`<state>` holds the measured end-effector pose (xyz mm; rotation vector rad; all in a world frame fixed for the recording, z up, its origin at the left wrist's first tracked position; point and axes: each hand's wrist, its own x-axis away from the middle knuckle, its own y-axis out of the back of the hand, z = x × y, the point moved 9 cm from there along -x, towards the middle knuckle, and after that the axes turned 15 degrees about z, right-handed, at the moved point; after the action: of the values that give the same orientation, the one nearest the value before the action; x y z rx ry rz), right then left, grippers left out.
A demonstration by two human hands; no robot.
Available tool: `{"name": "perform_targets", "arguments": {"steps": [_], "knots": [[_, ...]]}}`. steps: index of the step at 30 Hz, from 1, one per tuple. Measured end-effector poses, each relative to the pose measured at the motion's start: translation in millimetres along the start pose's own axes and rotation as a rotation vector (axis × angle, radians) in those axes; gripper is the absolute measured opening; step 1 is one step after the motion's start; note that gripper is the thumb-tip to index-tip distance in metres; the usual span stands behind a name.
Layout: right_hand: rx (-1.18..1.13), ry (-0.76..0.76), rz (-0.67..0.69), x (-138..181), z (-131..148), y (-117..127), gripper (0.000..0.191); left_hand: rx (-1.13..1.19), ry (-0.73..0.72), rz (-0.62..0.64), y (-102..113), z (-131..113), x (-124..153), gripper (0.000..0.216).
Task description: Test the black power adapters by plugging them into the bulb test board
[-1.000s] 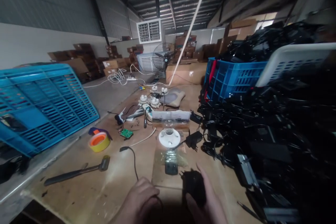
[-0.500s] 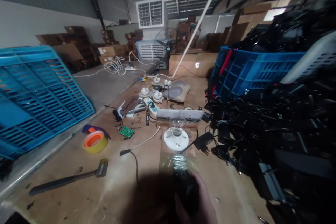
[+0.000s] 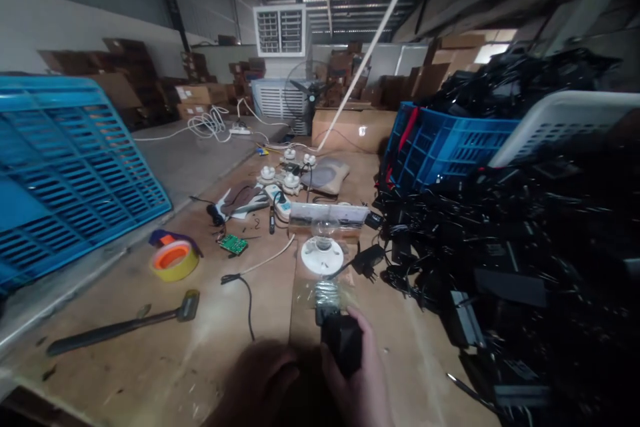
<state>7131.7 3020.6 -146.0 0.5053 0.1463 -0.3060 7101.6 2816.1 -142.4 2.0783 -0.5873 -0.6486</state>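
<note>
- our right hand (image 3: 364, 373) has moved the black adapter (image 3: 346, 343) from right of the taped block (image 3: 325, 315) to its near edge
- our left hand (image 3: 281, 372) has grown darker

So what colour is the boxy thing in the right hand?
The boxy thing in the right hand is black; it shows best in the head view.

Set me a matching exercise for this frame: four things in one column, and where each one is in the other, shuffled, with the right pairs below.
Things
1. black boxy plastic adapter
2. dark long-handled hammer
3. small green circuit board
4. clear round glass bulb

Places
A. on the round white base
B. at the near left of the brown tabletop
C. in the right hand
D. just right of the yellow-and-orange tape roll

Pairs: 1-C, 2-B, 3-D, 4-A
</note>
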Motion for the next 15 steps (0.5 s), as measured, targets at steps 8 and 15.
{"name": "perform_targets", "arguments": {"steps": [8,15], "knots": [[-0.023,-0.094,0.044,-8,1,-7,0.056,0.046,-0.008,0.244,-4,-27,-13,0.024],[-0.056,-0.009,-0.02,-8,4,-7,0.057,-0.135,-0.138,0.281,-20,-27,-14,0.024]]}}
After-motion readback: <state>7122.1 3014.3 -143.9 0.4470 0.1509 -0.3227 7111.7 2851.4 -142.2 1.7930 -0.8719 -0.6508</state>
